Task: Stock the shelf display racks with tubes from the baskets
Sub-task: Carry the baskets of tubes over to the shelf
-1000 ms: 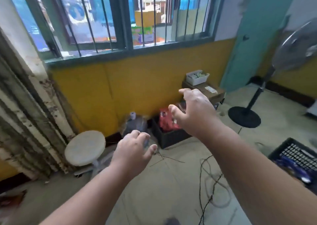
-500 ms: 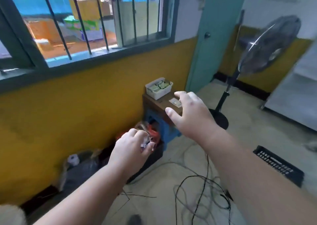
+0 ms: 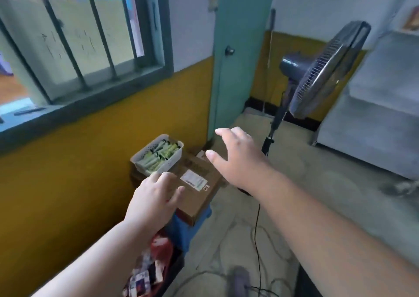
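Observation:
A white perforated basket full of green tubes stands on a brown cardboard box against the yellow wall. My left hand hovers just in front of the basket, above the box's near corner, fingers loosely spread and holding nothing. My right hand is stretched out to the right of the basket, above the box's far side, fingers spread and empty. No display rack is in sight.
The box rests on a blue stool. A dark crate with red packets sits on the floor below my left arm. A standing fan is at the right, black cables lie on the floor, and a teal door stands behind.
The view has swung right and closer, bringing the basket and box up near both hands. My left hand's fingers have uncurled from loosely bent to spread.

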Demonstrator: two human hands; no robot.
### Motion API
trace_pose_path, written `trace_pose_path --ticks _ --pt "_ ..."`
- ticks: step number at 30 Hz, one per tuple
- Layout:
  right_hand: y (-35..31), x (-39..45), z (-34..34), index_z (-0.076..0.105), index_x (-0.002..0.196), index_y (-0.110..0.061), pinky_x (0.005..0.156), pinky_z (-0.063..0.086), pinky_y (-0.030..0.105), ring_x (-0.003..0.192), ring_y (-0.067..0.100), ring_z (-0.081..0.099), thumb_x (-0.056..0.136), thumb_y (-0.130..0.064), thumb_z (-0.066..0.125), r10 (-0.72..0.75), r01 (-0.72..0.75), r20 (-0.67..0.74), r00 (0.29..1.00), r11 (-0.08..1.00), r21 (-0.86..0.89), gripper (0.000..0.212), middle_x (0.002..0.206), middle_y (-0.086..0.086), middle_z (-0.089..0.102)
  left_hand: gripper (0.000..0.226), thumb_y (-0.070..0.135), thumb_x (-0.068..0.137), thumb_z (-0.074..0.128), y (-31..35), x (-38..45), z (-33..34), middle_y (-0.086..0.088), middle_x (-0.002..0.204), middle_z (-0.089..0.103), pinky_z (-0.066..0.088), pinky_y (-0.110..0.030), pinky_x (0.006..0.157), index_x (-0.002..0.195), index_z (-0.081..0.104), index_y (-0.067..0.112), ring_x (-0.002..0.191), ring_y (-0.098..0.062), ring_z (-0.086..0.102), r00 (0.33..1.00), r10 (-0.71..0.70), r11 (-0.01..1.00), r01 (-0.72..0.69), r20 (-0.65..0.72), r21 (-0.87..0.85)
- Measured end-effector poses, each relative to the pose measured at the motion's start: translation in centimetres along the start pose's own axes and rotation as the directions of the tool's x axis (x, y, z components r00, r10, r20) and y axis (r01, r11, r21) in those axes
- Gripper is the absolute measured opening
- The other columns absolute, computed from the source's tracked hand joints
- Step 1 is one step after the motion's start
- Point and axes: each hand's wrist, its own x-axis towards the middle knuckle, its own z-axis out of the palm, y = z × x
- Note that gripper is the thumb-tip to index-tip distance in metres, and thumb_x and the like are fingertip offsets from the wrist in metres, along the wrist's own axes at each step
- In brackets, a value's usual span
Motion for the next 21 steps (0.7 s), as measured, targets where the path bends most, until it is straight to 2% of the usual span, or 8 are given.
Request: trace_pose_path --ticks 5,8,12,16,21 --pt "6.6 13.3 2.4 0.035 0.144 -0.024 0.104 0.040 0.041 0.126 0.023 0.041 0.095 -0.052 0.045 -0.136 0.139 0.084 0.987 0.990 -0.022 0.058 0.136 0.004 0.045 0.046 0.059 0.090 0.046 0.6 9.7 6.2 0.006 0.118 0.053 0.048 -0.034 0.090 0.124 0.054 0.028 0.111 -0.017 0.051 0.985 -0.163 0.987 0.163 -0.049 -0.011" --pt "8.6 21.4 3.4 0.034 0.144 -0.026 0.103 0.042 0.041 0.126 0.021 0.041 0.095 -0.055 0.044 -0.246 0.251 0.177 0.953 0.968 -0.009 0.058 0.137 0.001 0.044 0.045 0.057 0.090 0.047 0.9 13.7 7.8 0.006 0.119 0.053 0.047 -0.032 0.090 0.124 0.054 0.028 0.111 -0.016 0.050 0.942 -0.325 0.945 0.326 -0.081 -0.010" --pt "8.9 29.5 6.1 0.035 0.145 -0.024 0.100 0.045 0.040 0.125 0.021 0.043 0.094 -0.054 0.045 -0.387 0.391 0.251 0.887 0.920 0.036 0.059 0.135 0.001 0.046 0.045 0.056 0.089 0.049 0.4 18.2 8.6 0.007 0.119 0.053 0.045 -0.032 0.091 0.124 0.054 0.028 0.112 -0.016 0.050 0.882 -0.458 0.888 0.461 -0.114 0.000" --pt "8.1 35.2 10.9 0.035 0.145 -0.026 0.097 0.048 0.041 0.123 0.018 0.044 0.094 -0.052 0.048 -0.431 0.417 0.330 0.840 0.901 0.117 0.059 0.133 -0.001 0.047 0.046 0.056 0.089 0.050 -2.5 21.3 10.1 0.006 0.120 0.050 0.046 -0.033 0.092 0.125 0.054 0.027 0.113 -0.016 0.048 0.795 -0.591 0.804 0.594 -0.135 -0.017" --pt "7.7 41.0 18.5 0.033 0.147 -0.025 0.102 0.045 0.039 0.127 0.017 0.043 0.095 -0.054 0.044 -0.470 0.459 0.392 0.791 0.879 0.129 0.060 0.137 -0.001 0.046 0.050 0.055 0.089 0.050 -8.8 24.6 13.5 -0.002 0.129 0.046 0.047 -0.039 0.093 0.131 0.049 0.027 0.118 -0.024 0.046 0.702 -0.703 0.709 0.705 -0.115 -0.034"
